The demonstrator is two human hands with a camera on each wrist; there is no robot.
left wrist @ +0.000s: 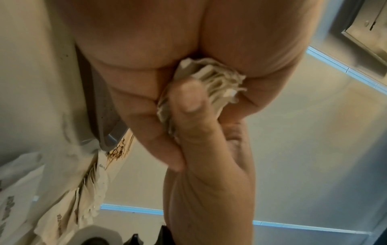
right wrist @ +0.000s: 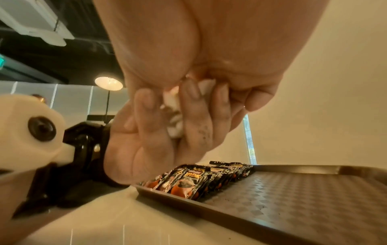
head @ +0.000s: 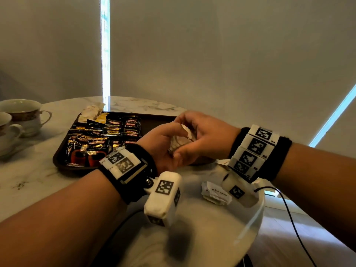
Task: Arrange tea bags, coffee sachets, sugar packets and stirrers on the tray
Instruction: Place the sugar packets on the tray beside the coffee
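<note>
Both hands hold one small stack of white sugar packets [head: 182,140] just above the front edge of the dark brown tray [head: 154,118]. My left hand [head: 163,145] grips the stack from the left and my right hand [head: 200,135] grips it from the right. The left wrist view shows the packet edges [left wrist: 211,82] fanned between the fingers, with a thumb pressed across them. In the right wrist view the stack [right wrist: 173,116] is mostly hidden by fingers. Black coffee sachets [head: 100,139] fill the tray's left half in rows. More sugar packets [head: 215,193] lie on the table under my right wrist.
Pale paper-wrapped items [head: 90,112] lie at the tray's back left corner. Two cups on saucers [head: 21,116] stand at the far left of the round marble table [head: 38,180]. The tray's right half [right wrist: 293,199] shows bare textured floor. A black cable [head: 292,218] hangs off the table's right edge.
</note>
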